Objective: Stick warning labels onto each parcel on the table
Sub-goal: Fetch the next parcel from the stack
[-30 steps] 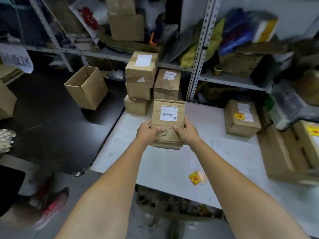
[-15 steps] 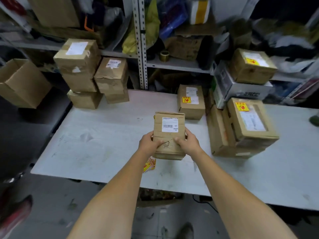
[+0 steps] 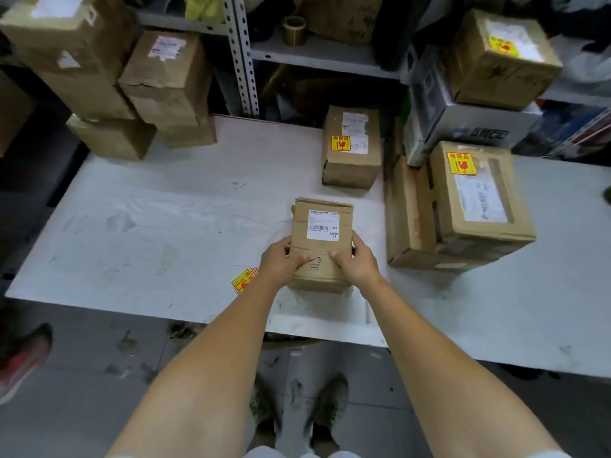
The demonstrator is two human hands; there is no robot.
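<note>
My left hand (image 3: 281,259) and right hand (image 3: 358,261) grip the parcel (image 3: 320,246) (barcode label up) | warning labels (image 3: 244,280) lie just left on the table (image 3: 165,226)

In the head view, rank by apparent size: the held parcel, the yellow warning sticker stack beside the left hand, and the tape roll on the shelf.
1. Held parcel, clearly largest.
2 and 3. Sticker stack and tape roll look alike; the stack is partly hidden and the roll farther off, so unranked.
</note>
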